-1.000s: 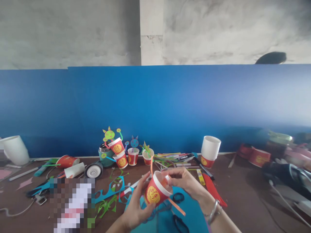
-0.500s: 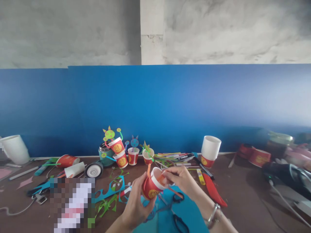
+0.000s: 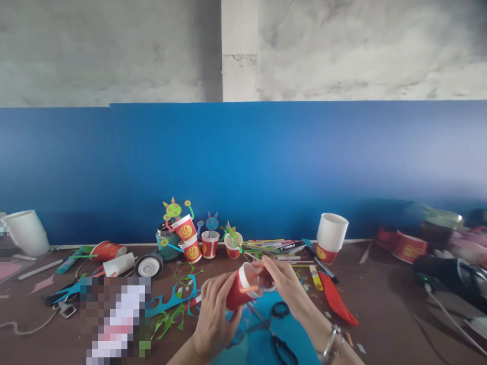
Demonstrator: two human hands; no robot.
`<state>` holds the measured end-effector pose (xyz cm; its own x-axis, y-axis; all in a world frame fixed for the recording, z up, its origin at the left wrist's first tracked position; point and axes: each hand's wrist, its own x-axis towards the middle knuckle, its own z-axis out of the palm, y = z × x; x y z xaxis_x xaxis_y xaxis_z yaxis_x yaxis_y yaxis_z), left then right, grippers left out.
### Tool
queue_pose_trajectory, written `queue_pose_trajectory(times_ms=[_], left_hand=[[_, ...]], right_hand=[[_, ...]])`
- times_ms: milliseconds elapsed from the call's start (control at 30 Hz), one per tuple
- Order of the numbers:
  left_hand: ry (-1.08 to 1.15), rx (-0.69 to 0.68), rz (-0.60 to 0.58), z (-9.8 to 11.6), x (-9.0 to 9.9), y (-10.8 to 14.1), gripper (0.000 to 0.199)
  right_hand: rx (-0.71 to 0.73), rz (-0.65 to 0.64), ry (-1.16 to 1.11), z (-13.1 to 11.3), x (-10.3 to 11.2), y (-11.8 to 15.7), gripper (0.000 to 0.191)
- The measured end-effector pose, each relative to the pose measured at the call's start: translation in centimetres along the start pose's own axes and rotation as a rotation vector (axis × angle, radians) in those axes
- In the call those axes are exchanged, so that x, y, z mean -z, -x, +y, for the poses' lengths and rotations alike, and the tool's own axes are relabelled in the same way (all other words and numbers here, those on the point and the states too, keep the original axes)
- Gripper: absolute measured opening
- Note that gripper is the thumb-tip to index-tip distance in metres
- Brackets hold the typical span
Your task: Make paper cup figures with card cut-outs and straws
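My left hand [image 3: 216, 304] is wrapped round a red paper cup [image 3: 238, 293] with a white rim and tips its mouth to the right. An orange straw [image 3: 249, 290] crosses the cup near the rim. At the mouth, my right hand [image 3: 281, 281] has its fingers pinched together on an orange straw piece, mostly hidden by the fingertips. Below the hands, black-handled scissors [image 3: 283, 350] lie on blue paper [image 3: 262, 344]. Behind stand decorated cups: one with a green animal face [image 3: 174, 210], one with a blue face [image 3: 212, 222].
Stacked paper cups [image 3: 332, 235] stand at the back right, near a glue stick [image 3: 315, 278] and a red balloon-like piece [image 3: 337, 299]. Straws and pens [image 3: 277, 247] lie along the blue partition [image 3: 289, 167]. Paper scraps [image 3: 167, 319] and a dark lid [image 3: 148, 265] are on the left.
The cup has turned so its mouth faces more to the right. The straw that stood up at its top now lies across the front. My right hand has shifted slightly with it.
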<state>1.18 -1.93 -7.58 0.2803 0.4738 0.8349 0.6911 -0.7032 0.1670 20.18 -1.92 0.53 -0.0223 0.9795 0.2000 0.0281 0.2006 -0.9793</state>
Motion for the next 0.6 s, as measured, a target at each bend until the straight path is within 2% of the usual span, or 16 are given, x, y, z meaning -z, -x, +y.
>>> queue_pose_trajectory(times_ms=[100,200,367,600], left_hand=[[-0.039,0.017,0.049,0.0,0.01,-0.13,0.063],[-0.086,0.0,0.071,-0.1,0.0,-0.14,0.059],[-0.108,-0.081,0.075,-0.23,-0.05,-0.06,0.053],[-0.062,-0.098,0.047,0.08,0.23,-0.21,0.047]], right_hand=[[-0.031,-0.006,-0.021,-0.02,-0.1,-0.08,0.032],[-0.067,-0.02,0.083,0.24,-0.15,-0.26,0.022],[-0.025,-0.054,0.113,0.47,-0.23,-0.24,0.03],[-0.016,-0.057,0.08,0.94,-0.15,-0.26,0.035]])
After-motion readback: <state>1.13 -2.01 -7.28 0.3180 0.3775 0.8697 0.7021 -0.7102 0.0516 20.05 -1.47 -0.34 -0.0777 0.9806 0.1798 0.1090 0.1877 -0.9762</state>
